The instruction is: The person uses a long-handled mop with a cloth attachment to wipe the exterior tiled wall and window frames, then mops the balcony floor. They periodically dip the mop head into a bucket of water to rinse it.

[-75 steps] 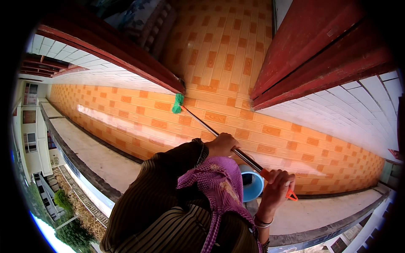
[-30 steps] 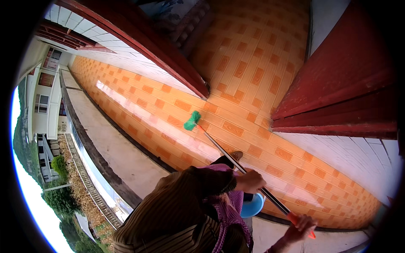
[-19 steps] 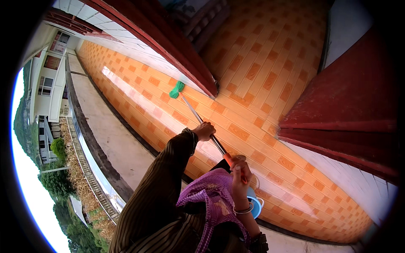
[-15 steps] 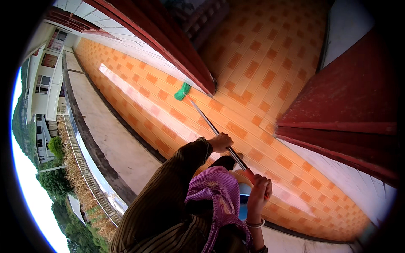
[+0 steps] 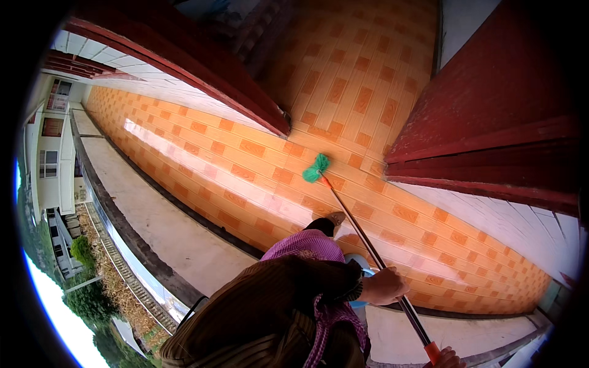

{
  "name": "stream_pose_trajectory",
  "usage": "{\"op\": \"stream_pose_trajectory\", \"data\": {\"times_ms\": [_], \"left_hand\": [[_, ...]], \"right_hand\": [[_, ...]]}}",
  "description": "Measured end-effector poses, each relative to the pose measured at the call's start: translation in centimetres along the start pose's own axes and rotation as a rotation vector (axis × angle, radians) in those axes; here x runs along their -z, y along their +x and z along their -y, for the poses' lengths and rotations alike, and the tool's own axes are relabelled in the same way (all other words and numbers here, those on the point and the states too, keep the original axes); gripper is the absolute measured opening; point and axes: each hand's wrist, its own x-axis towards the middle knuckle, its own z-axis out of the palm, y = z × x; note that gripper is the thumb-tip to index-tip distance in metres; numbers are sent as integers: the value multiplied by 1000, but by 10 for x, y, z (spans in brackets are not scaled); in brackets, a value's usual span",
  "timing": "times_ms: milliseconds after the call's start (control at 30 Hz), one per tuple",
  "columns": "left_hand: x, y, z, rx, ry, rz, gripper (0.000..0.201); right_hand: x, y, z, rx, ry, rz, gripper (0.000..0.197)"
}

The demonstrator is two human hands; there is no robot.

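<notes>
Mopping is looking well under way rather than finished: with the clock face centred on the view, the mop (image 5: 362,236) is running from near the middle out toward five o'clock, its green head (image 5: 316,168) appearing to be resting on the tiled floor (image 5: 239,172), just off centre toward one o'clock. That spot is lying outside the open doorway, whose red door (image 5: 485,129) is standing at two o'clock and whose red frame (image 5: 202,73) is slanting at eleven. Which tiles are done and which are left is not showing; a pale sheen is stretching along the floor toward ten o'clock, and I cannot tell whether wetness or daylight is causing it. The floor inside the doorway, toward twelve o'clock, is falling into shadow, so its state is staying unclear.

The left hand (image 5: 383,286), at five o'clock, is wrapping narrowly around the pole. The right hand (image 5: 450,358), farther out between four and five, is sitting at the orange grip (image 5: 433,352); the lower edge is cutting it off, so I cannot tell how closed it is.

One container is showing: a light blue bucket (image 5: 366,268) at five o'clock, near the shoe (image 5: 335,218). The left hand and sleeve are partly covering it, and its contents are not showing clearly enough to name.
</notes>
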Motion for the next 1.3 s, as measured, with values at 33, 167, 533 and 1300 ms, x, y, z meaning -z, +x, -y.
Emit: {"op": "stream_pose_trajectory", "data": {"times_ms": [33,167,533,1300], "left_hand": [[6,-8,5,2,80,-11,20],[41,-69,53,218,138,44,16],[-44,5,20,-195,-93,82,19],[-8,-157,71,281,-40,31,18]], "right_hand": [[-4,1,-6,24,8,6,46],[-51,4,-77,-71,42,69,32],[-21,-6,10,66,-91,-241,36],[-76,-13,-96,-232,55,338,40]]}}
